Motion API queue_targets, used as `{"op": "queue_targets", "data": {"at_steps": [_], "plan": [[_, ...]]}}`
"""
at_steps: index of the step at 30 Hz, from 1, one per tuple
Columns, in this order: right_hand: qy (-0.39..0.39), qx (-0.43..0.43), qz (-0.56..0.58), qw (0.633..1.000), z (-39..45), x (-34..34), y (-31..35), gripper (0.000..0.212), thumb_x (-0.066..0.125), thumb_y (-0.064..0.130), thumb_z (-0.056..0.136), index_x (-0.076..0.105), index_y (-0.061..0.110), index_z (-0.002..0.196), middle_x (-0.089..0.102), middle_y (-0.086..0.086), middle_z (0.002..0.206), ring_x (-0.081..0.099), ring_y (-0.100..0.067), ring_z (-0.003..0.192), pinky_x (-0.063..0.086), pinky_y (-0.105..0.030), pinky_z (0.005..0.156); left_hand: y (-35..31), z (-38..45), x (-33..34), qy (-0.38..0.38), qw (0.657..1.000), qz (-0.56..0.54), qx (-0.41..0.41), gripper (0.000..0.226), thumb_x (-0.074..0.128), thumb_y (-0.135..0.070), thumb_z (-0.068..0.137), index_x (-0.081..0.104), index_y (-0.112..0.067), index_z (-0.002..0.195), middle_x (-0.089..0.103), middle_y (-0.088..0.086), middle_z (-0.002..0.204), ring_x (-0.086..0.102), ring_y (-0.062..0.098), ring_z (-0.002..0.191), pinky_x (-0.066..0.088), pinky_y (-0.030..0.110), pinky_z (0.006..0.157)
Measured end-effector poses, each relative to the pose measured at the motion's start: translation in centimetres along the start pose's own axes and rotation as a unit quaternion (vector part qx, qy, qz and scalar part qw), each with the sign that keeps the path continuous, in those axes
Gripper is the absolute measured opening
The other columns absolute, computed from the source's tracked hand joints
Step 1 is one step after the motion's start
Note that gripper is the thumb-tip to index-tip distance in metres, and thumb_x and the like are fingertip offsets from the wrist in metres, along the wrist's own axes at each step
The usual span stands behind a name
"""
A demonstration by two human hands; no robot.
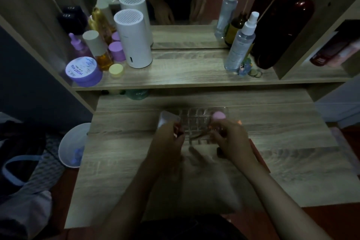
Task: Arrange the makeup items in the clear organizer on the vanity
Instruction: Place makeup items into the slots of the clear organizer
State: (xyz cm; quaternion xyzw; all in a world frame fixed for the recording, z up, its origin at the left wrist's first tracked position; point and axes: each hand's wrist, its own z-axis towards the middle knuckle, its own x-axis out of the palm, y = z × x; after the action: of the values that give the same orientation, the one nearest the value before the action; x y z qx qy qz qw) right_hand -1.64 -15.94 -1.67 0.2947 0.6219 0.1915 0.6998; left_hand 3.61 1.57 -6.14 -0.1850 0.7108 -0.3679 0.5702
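Note:
The clear organizer (196, 119), a grid of small square cells, sits on the vanity's lower surface in dim light. A pink rounded item (219, 116) stands at its right end. At the organizer's left end my left hand (171, 138) is closed around a pale tube-like item (165, 120) and a small reddish item, too blurred to name. My right hand (229, 140) is at the right end, fingers closed on a small reddish item. A dark small item (220, 152) lies under my right wrist.
The upper shelf (185, 72) holds a purple jar (83, 72), bottles, a white cylinder (134, 41) at left, and spray bottles (241, 45) and a dark red case at right. A mirror stands behind. A soft pale pouch (206, 177) lies in front of me. A white bin (74, 144) stands left.

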Motion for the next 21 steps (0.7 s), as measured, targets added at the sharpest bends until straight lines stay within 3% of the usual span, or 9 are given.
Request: {"op": "queue_targets", "data": {"at_steps": [4, 8, 12, 15, 19, 21], "plan": [[-0.071, -0.033, 0.038, 0.996, 3.1, -1.2, 1.8, 0.017, 0.067, 0.002, 0.08, 0.064, 0.01, 0.095, 0.07, -0.01, 0.094, 0.066, -0.023, 0.078, 0.056, -0.036, 0.069, -1.8, 3.8, -2.3, -0.077, 0.997, -0.015, 0.021, 0.03, 0.065, -0.013, 0.082, 0.057, -0.008, 0.11, 0.066, 0.01, 0.108, 0.054, 0.006, 0.087, 0.042, 0.014, 0.073], [-0.08, -0.062, 0.001, 0.995, 5.4, -0.9, 2.6, 0.018, 0.066, 0.0, 0.079, 0.061, 0.007, 0.094, 0.067, -0.012, 0.092, 0.063, -0.023, 0.079, 0.053, -0.037, 0.068, -2.8, 5.9, -2.8, -0.107, 0.993, -0.03, 0.036, 0.029, 0.067, -0.011, 0.081, 0.057, -0.011, 0.108, 0.067, 0.009, 0.108, 0.054, 0.005, 0.092, 0.043, 0.015, 0.078], [-0.066, -0.098, -0.032, 0.993, 6.3, -0.1, 2.6, 0.018, 0.064, -0.004, 0.078, 0.062, 0.006, 0.094, 0.063, -0.014, 0.088, 0.058, -0.021, 0.075, 0.048, -0.033, 0.062, -2.9, 6.7, -2.3, -0.094, 0.994, -0.035, 0.039, 0.028, 0.065, -0.006, 0.081, 0.057, -0.011, 0.107, 0.067, 0.009, 0.108, 0.055, 0.005, 0.091, 0.04, 0.005, 0.065], [-0.037, -0.087, -0.058, 0.994, 6.6, 0.6, 2.4, 0.024, 0.061, -0.004, 0.079, 0.063, 0.005, 0.101, 0.063, -0.016, 0.094, 0.061, -0.029, 0.08, 0.052, -0.041, 0.067, -2.6, 7.0, -1.6, -0.081, 0.995, -0.022, 0.046, 0.026, 0.065, -0.002, 0.08, 0.058, -0.009, 0.104, 0.067, 0.01, 0.107, 0.055, 0.005, 0.092, 0.039, 0.004, 0.066], [0.001, -0.077, -0.081, 0.994, 6.9, 1.7, 2.1, 0.027, 0.06, 0.002, 0.083, 0.062, 0.008, 0.109, 0.063, -0.015, 0.106, 0.061, -0.028, 0.092, 0.051, -0.037, 0.077, -1.9, 7.1, -0.7, -0.053, 0.997, 0.011, 0.048, 0.028, 0.062, -0.004, 0.082, 0.056, -0.006, 0.109, 0.065, 0.015, 0.108, 0.063, 0.024, 0.099, 0.054, 0.03, 0.083], [0.016, -0.065, -0.101, 0.993, 7.0, 2.2, 1.9, 0.028, 0.058, 0.005, 0.085, 0.061, 0.011, 0.112, 0.062, -0.013, 0.111, 0.061, -0.027, 0.095, 0.048, -0.036, 0.075, -1.6, 7.0, -0.4, -0.041, 0.997, 0.035, 0.046, 0.031, 0.061, -0.006, 0.084, 0.055, -0.005, 0.114, 0.064, 0.016, 0.109, 0.063, 0.026, 0.099, 0.054, 0.035, 0.084]]}}
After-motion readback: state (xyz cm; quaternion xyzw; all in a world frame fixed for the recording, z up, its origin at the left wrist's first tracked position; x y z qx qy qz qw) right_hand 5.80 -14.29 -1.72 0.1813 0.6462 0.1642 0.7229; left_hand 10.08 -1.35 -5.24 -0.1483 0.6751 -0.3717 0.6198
